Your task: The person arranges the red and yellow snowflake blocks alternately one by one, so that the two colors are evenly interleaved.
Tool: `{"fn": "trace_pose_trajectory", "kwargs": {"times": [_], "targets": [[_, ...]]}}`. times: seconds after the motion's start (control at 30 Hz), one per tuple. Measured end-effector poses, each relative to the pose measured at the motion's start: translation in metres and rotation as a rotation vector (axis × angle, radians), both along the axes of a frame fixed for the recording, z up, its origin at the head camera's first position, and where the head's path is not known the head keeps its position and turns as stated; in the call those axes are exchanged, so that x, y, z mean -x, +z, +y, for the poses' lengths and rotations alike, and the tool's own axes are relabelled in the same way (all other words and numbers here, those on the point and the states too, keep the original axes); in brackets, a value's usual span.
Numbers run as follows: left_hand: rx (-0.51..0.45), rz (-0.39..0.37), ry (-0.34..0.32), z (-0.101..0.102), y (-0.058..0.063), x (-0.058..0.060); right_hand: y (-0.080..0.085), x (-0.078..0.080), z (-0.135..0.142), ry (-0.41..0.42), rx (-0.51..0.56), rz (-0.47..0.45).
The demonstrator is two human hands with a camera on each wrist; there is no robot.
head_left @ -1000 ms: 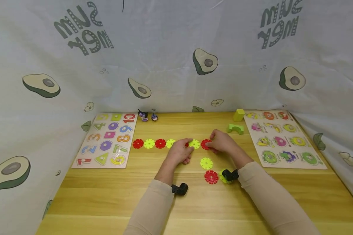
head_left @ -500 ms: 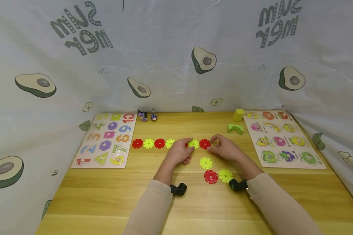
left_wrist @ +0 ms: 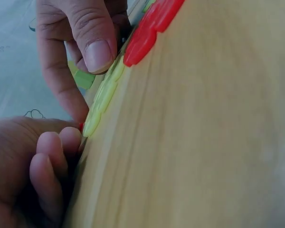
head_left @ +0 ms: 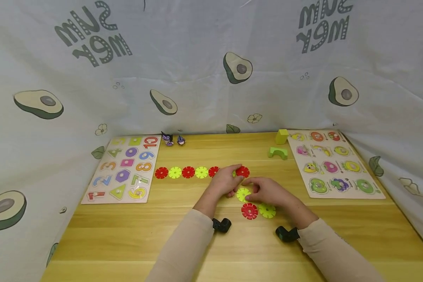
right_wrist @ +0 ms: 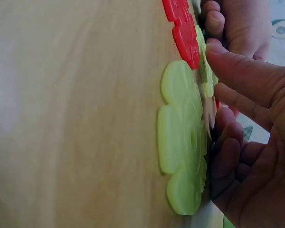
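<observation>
In the head view a row of alternating red and yellow plastic snowflake discs (head_left: 188, 172) lies flat across the table. My left hand (head_left: 225, 181) is at its right end, thumb and index finger at the edges of the last red snowflake disc (head_left: 244, 172). Just below, my right hand (head_left: 268, 192) holds a yellow snowflake disc (head_left: 242, 194) between thumb and index finger. The right wrist view shows the right thumb (right_wrist: 242, 71) close over that disc. A loose red disc (head_left: 249, 211) and a yellow disc (head_left: 267, 211) lie side by side nearer me.
A number-and-shape puzzle board (head_left: 122, 172) lies at the left, a fruit puzzle board (head_left: 326, 188) at the right. Two small purple figures (head_left: 167, 139) stand at the back. A yellow block (head_left: 281, 136) and a green arch block (head_left: 278, 152) are beside the fruit board.
My right hand has let go of the red disc at the row's end and moved down to the yellow disc. My left hand has shifted right onto that red disc.
</observation>
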State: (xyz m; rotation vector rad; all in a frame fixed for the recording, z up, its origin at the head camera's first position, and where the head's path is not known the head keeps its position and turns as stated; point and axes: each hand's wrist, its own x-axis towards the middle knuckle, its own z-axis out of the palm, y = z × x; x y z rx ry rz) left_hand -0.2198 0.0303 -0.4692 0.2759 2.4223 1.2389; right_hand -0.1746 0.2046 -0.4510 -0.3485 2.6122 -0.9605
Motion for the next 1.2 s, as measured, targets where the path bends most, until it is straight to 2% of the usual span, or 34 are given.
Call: {"fn": "trace_pose_trajectory", "kwargs": {"times": [0.23, 0.47, 0.73, 0.83, 0.97, 1.2], "targets": [[0.057, 0.03, 0.026, 0.004, 0.001, -0.001, 0.0, 0.0, -0.002, 0.011, 0.002, 0.006], [0.042, 0.033, 0.042, 0.006, 0.002, 0.0, 0.003, 0.001, -0.003, -0.06, 0.025, -0.071], [0.028, 0.021, 0.055, 0.005, -0.001, 0.001, 0.006, 0.004, 0.01, -0.184, 0.208, -0.128], [0.024, 0.026, 0.059, 0.005, -0.002, 0.001, 0.009, 0.012, 0.018, -0.251, 0.186, -0.101], [0.018, 0.034, 0.071, 0.005, -0.003, 0.001, 0.012, 0.027, 0.026, -0.326, 0.087, -0.079], [0.017, 0.025, 0.084, 0.006, -0.005, -0.001, 0.013, 0.05, 0.029, -0.335, -0.047, -0.128]]}}
